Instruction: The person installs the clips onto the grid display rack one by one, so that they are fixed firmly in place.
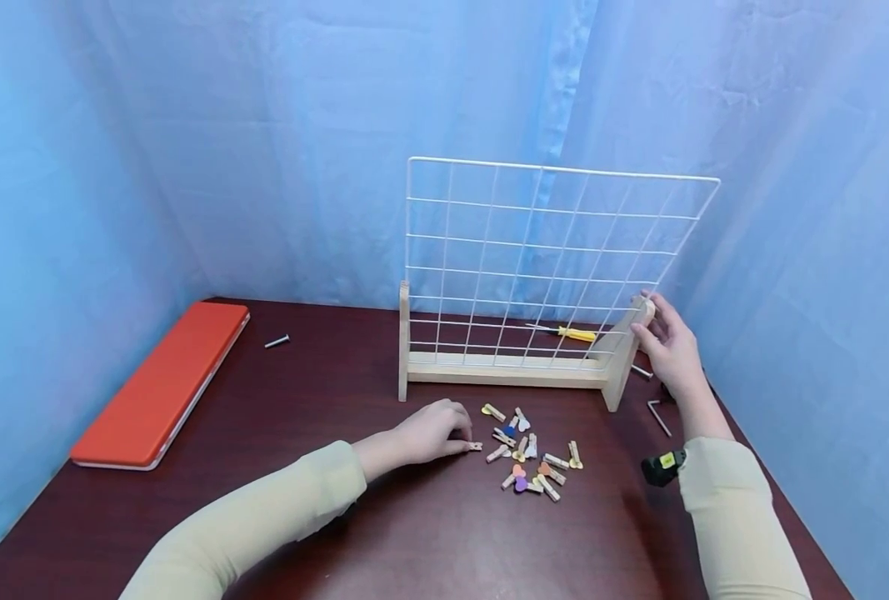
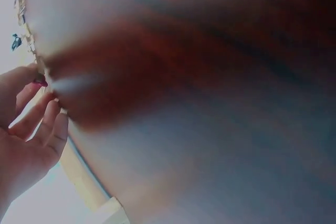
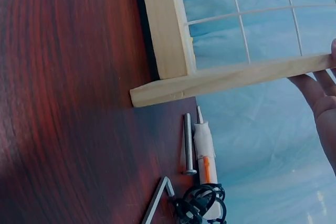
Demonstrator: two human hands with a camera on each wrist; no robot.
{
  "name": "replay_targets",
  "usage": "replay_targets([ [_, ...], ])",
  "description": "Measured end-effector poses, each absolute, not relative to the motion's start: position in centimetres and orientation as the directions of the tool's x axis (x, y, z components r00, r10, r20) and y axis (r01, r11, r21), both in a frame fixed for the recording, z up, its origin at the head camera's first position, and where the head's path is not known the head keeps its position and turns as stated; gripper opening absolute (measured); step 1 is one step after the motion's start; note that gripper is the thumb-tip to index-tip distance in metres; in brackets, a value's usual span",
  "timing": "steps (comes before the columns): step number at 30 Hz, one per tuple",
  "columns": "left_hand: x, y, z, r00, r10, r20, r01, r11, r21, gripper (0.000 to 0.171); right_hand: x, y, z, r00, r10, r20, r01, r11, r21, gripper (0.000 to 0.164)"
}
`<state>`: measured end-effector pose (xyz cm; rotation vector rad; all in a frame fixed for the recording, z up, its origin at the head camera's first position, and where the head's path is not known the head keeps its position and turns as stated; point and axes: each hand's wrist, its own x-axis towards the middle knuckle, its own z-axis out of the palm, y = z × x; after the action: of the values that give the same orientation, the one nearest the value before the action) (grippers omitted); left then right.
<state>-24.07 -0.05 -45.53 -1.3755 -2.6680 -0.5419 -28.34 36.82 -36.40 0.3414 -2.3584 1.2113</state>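
A white wire grid [image 1: 519, 250] stands upright in a wooden stand [image 1: 507, 372] on the table. With thumb and fingers my right hand [image 1: 672, 346] grips the top of the stand's right side post [image 1: 624, 362]; the right wrist view shows fingers on that post [image 3: 236, 78] too. To the front left, my left hand [image 1: 435, 432] is low over the table and pinches a small wooden clothespin [image 1: 476, 447]. A dark pink bit of it [image 2: 40, 81] shows between the fingers in the left wrist view. Just right of this hand lie several loose clothespins [image 1: 522, 446] with coloured hearts.
An orange case [image 1: 162, 379] lies at the left, with a bolt [image 1: 277, 341] beside it. A yellow-handled screwdriver [image 1: 575, 334] is behind the grid. Right of the stand are another bolt [image 3: 189, 145], a hex key [image 3: 157, 200], a white tool [image 3: 205, 145] and a black cord [image 3: 197, 203].
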Motion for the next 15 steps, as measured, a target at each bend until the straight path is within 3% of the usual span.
replay_targets([
  [8, -24.5, -1.9, -43.8, -0.682, 0.692, 0.236, 0.7, 0.524, 0.485, 0.015, -28.4, 36.7, -36.5, -0.849, -0.022, 0.527, -0.433, 0.601, -0.672, 0.054],
  [15, -25.2, -4.2, -40.4, -0.744, 0.579, 0.333, 0.644, 0.491, 0.586, 0.015, -28.0, 36.4, -36.3, -0.839, -0.014, 0.544, -0.439, 0.607, -0.662, 0.053],
])
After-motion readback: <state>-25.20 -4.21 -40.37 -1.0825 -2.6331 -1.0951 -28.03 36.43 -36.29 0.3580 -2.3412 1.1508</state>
